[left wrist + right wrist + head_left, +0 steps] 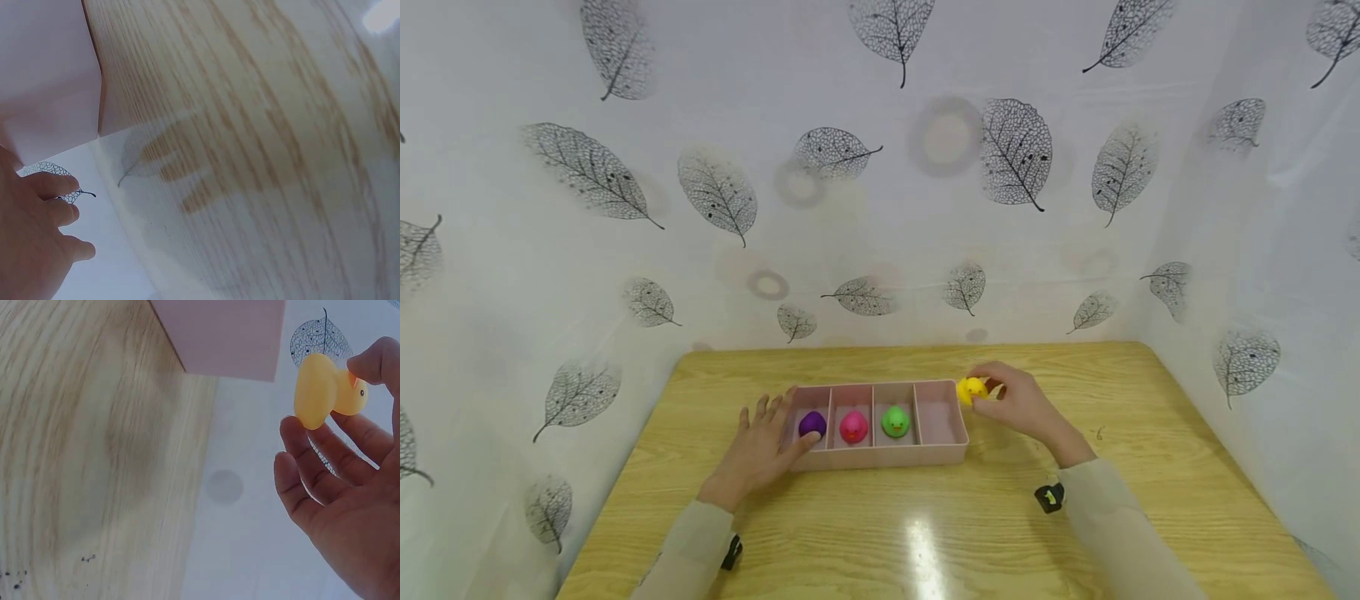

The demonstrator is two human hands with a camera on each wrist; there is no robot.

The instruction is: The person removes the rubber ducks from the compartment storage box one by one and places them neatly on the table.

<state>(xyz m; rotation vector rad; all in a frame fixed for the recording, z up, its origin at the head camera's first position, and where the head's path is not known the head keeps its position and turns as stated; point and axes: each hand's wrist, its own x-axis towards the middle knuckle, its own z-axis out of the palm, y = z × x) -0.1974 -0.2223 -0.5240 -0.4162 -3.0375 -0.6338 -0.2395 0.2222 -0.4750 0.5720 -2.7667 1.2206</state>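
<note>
A yellow rubber duck [315,390] is pinched between the thumb and fingers of my right hand [1021,402]. In the head view it overlaps the right end of a pink divided tray [880,457]; the right wrist view shows it on its side, head toward the thumb. My left hand [758,454] rests at the tray's left end, its fingers spread and thumb over the front rim. From left to right, the compartments hold a purple rounded toy [812,424], a pink duck [853,427] and a green duck [896,422]. The rightmost compartment is bare.
The tray stands on a wood-grain table [850,533] with a glossy reflection at its front. Behind and beside the table hangs a white curtain [880,233] printed with dark leaves. Black wrist devices [1049,497] show beside both sleeves.
</note>
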